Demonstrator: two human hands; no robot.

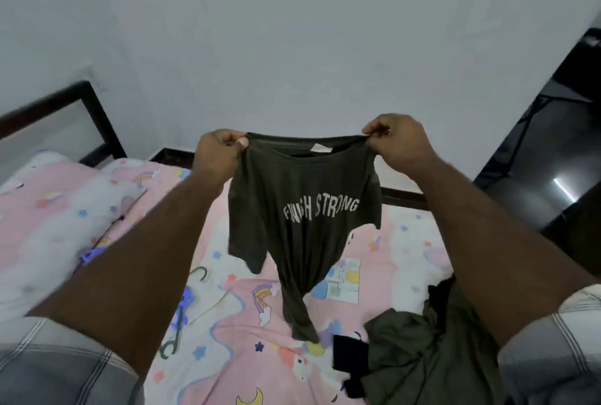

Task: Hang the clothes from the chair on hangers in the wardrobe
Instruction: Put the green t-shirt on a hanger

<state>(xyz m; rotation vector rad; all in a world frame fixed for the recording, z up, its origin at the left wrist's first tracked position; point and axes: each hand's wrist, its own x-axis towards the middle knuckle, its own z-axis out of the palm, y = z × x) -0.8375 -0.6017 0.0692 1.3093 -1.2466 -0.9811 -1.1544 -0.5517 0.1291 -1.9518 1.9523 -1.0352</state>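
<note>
While both arms reach out over the bed [406, 242], we see the left hand [218, 153] and right hand [397, 141] each pinching a shoulder of the dark green T-shirt [304, 203], printed "FINISH STRONG", holding it up spread with its hem hanging down to the pink cartoon bedsheet [234, 323]. Green hangers [182, 313] lie on the sheet under the left forearm; we also see a heap of olive and black clothes [409, 359] near the right forearm. Dark furniture [553, 150] stands at right.
</note>
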